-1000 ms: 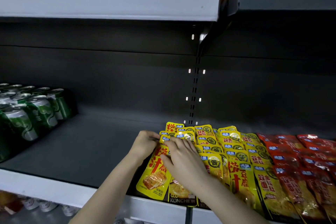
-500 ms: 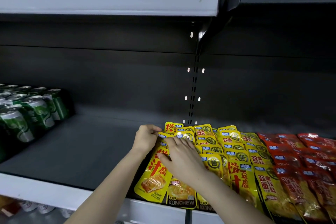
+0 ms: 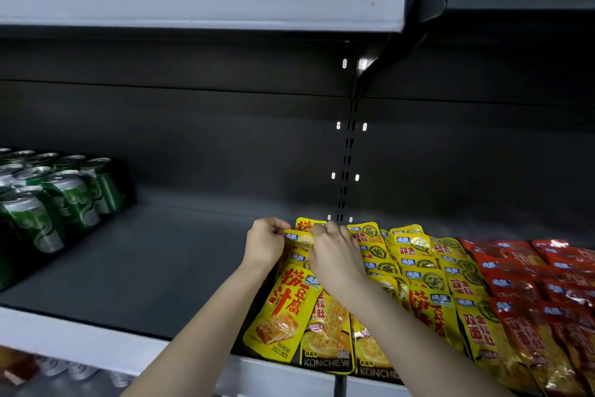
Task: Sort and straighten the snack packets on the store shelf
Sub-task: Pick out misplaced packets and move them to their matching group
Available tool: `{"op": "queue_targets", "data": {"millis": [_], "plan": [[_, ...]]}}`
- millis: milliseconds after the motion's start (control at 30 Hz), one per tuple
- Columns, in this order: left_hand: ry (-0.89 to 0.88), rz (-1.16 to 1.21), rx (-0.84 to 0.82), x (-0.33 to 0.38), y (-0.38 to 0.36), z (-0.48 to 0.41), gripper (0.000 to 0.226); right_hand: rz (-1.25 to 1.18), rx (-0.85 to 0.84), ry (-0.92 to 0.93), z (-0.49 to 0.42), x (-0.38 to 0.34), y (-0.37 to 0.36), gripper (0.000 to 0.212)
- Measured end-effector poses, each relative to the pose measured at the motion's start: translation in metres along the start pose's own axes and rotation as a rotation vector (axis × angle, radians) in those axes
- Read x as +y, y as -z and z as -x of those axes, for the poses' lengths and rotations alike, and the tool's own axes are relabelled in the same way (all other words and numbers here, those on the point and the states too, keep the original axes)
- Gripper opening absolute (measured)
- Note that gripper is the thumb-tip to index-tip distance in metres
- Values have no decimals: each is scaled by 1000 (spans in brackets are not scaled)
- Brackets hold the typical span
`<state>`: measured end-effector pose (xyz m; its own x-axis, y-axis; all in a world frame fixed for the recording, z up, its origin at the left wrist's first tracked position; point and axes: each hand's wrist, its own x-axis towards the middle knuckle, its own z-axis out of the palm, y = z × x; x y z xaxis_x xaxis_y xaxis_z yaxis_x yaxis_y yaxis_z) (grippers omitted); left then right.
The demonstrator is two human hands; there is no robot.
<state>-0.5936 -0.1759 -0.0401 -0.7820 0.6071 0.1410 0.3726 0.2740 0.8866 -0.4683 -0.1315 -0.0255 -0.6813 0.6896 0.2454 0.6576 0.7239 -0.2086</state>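
The left hand (image 3: pixel 265 243) is pinching the top left corner of a rear packet (image 3: pixel 297 238) in the leftmost column of yellow snack packets (image 3: pixel 418 268), with its fingers curled in against the thumb. The right hand (image 3: pixel 335 258) is lying over the same column just beside it, knuckles up and fingers bent down onto the packet tops (the fingertips are hiding behind the knuckles, so I cannot tell whether it is gripping anything or only pressing). The yellow packets are lying flat in overlapping columns on the right half of the grey shelf (image 3: pixel 135 268), running from its back toward its front lip. The front packet (image 3: pixel 283 309) of the left column is sitting tilted, its lower end swinging out to the left and overlapping its neighbour. Red packets (image 3: pixel 547 300) are lying in similar columns right against the yellow ones, further right. Green cans (image 3: pixel 58 200) are standing upright in a cluster at the shelf's far left, well apart from the packets.
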Motion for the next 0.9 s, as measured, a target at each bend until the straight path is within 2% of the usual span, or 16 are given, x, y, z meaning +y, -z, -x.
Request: {"op": "queue_targets", "data": {"millis": [267, 433, 533, 633, 767, 900], "plan": [[-92, -75, -123, -4, 6, 11, 27, 16, 17, 60, 5, -1, -4, 37], [-96, -68, -103, -1, 7, 22, 26, -32, 59, 119, 15, -7, -5, 37], [-140, -167, -111, -1, 8, 34, 26, -101, 117, 115, 22, -1, -1, 35], [-190, -270, -155, 3, 8, 55, 38, -104, 145, 98, 29, 11, 6, 36], [-310, -411, -176, 9, 0, 81, 39, 16, 70, 164, 45, 21, 8, 42], [-320, -552, -175, 13, -8, 92, 42, 115, 60, 215, 54, 31, -1, 45]]}}
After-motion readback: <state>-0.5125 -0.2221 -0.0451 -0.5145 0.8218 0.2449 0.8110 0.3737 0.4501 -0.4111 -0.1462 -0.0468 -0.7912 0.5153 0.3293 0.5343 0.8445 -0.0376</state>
